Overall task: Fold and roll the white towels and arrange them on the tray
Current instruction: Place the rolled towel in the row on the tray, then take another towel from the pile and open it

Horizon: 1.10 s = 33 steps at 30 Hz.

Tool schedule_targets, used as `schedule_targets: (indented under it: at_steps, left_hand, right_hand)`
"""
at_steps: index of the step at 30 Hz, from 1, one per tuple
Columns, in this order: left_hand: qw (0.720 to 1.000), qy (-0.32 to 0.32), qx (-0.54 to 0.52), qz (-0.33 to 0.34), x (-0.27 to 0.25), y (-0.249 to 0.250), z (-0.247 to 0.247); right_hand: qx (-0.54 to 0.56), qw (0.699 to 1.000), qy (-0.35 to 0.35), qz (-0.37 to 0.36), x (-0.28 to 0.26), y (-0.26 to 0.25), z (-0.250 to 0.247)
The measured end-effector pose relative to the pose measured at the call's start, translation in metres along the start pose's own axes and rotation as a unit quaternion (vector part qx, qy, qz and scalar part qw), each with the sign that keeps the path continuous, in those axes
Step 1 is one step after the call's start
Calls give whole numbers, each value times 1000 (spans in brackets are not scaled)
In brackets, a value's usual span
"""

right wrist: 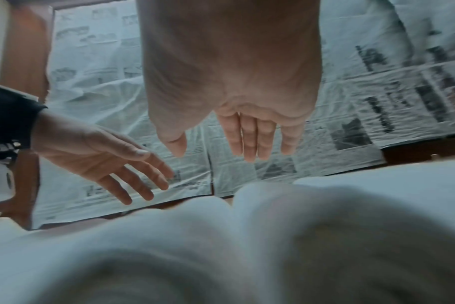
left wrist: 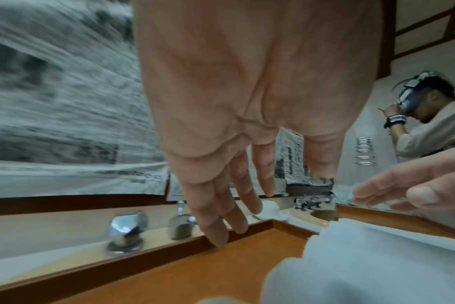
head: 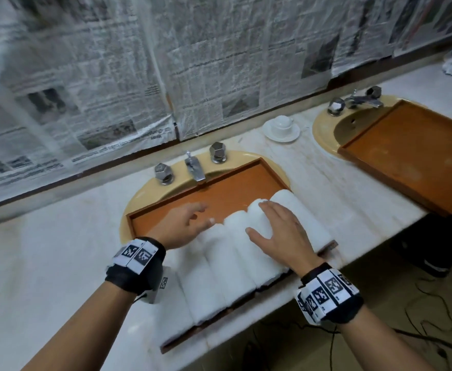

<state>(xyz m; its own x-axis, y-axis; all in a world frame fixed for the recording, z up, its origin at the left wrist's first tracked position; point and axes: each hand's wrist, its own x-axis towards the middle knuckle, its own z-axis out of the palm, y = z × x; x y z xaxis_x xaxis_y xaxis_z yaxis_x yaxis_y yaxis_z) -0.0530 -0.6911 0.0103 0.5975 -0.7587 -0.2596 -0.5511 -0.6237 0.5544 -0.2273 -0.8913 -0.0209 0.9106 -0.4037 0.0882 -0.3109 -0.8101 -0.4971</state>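
Four rolled white towels (head: 235,253) side by side on wooden tray (head: 209,194), long axes parallel, neighbours touching; row occupying near-right part of tray, far-left part of tray floor bare.

Tray position: across first sink (head: 139,196), under faucet (head: 194,167), between two tap knobs. Near edge of tray overhanging front edge of marble counter (head: 59,253).

Left hand (head: 180,226): fingers straight and spread, nothing held. Held above bare tray floor, just beside leftmost roll (contact with roll not determinable from head view; left wrist view shows fingertips (left wrist: 217,236) near far tray wall, clear of towels).

Right hand (head: 278,231): fingers extended and apart, nothing gripped, palm down over two right-hand rolls. Right wrist view: palm and fingers (right wrist: 249,139) raised off towel surface, no contact visible.

Both wrists fitted with black bands carrying printed markers.

Other items:
- Second wooden tray (head: 406,153), across second sink (head: 326,129) at right.
- White cup on saucer (head: 281,127), on counter between sinks.
- Newspaper sheets (head: 139,62), covering wall behind counter.
- Second person wearing headset (left wrist: 424,107), visible at right in left wrist view only.
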Motion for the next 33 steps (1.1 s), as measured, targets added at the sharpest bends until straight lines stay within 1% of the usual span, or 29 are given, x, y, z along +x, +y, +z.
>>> schedule_targets:
  at_steps: [3,7,11,14,15,16,17,19,21,24,27,30,33]
  left_hand:
    - [999,43,-11,-21,-48,-35,-12]
    - [993,94,-27,-59,-122,-88,-21]
    - [987,122,-16,-100,-204,-144,-25]
    - [980,143,-14,-136,-260,-186,-28]
    - [976,153,-18,-155,-290,-207,-31]
    - [974,156,-22,-162,-294,-212,-30]
    - [972,159,-23,-175,-309,-224,-30]
    - [964,168,-32,-205,-350,-253,-33]
    - [956,180,-34,-230,-381,-279,-36]
    - [944,192,-41,-267,-415,-310,-42]
    - [931,204,-46,-299,-434,-337,-50]
    - [919,218,-43,-325,-443,-363,-65]
    - [904,240,-35,-351,-440,-389,-85]
  right_hand:
    - [6,999,-31,-40,-3,-44,17]
    - [5,993,-61,-105,-17,-117,46]
    - [-6,984,-87,-158,-39,-192,86]
    - [-9,978,-107,-180,-52,-242,113]
    - [-6,976,-112,-189,-60,-269,129]
    - [-4,977,-113,-184,-60,-272,132]
    - [-8,975,-117,-187,-64,-285,140]
    - [-11,969,-135,-208,-74,-324,163]
    - [-13,962,-156,-224,-81,-357,182]
    - [-19,951,-182,-251,-83,-399,206]
    - [-30,939,-207,-271,-76,-435,227]
    - [-34,933,-210,-292,-58,-465,249]
    - [-33,927,-215,-307,-33,-492,274]
